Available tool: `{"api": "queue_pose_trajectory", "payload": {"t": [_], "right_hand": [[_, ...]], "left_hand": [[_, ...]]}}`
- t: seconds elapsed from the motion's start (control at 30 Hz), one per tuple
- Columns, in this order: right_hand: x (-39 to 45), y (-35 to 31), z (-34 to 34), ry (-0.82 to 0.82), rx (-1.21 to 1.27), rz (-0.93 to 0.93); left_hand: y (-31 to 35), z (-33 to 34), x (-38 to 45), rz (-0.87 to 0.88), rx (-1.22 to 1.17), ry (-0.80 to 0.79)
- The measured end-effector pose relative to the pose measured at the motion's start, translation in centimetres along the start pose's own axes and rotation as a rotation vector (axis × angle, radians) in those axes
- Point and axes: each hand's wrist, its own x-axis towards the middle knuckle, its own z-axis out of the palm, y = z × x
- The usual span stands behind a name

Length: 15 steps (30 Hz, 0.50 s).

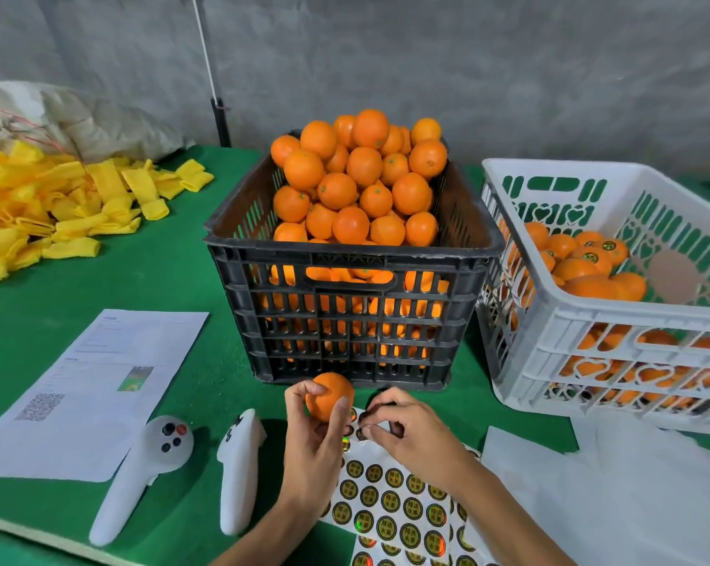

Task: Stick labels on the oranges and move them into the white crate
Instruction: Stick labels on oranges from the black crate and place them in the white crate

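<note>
The left hand (pixel 316 426) reaches in from the bottom edge, forearm angled up and slightly right, palm turned toward the camera. Its fingers curl round a single orange (pixel 329 396), thumb on the left side and a fingertip pressed on the right side, so the fruit sits raised just in front of the black crate (pixel 345 320) and above the green worktop (pixel 190 386).

The right hand (pixel 402 426) comes in from the lower right, forearm running diagonally across the label sheet (pixel 398 504). Its wrist is bent down and its fingers are curled inward, with thumb and forefinger pinched together at the sheet's upper edge, just beside the orange. Something small and dark sits between those fingertips; whether it is a label already lifted off or one still on the sheet cannot be told. The two hands lie close together, nearly touching at the fingertips.

The label sheet lies flat on the worktop under both wrists, carrying rows of round black-and-gold stickers. The black crate stands directly behind the hands, heaped with oranges above its rim. The white crate (pixel 557 304) stands to the right of it, partly filled with oranges, some showing round labels.

Left of the hands lie two white controllers (pixel 141 471) and a printed paper (pixel 96 381). Yellow foam nets (pixel 59 202) are piled at the far left.
</note>
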Motion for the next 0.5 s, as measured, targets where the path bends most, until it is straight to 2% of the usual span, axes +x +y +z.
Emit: {"api": "queue_pose_trajectory", "payload": {"t": [0.2, 0.5], "right_hand": [[-0.38, -0.20, 0.06, -0.018, -0.044, 0.005], [0.05, -0.38, -0.52, -0.028, 0.072, 0.002]], "left_hand": [[0.09, -0.06, 0.15, -0.022, 0.000, -0.010], [0.66, -0.06, 0.15, -0.036, -0.013, 0.005]]}}
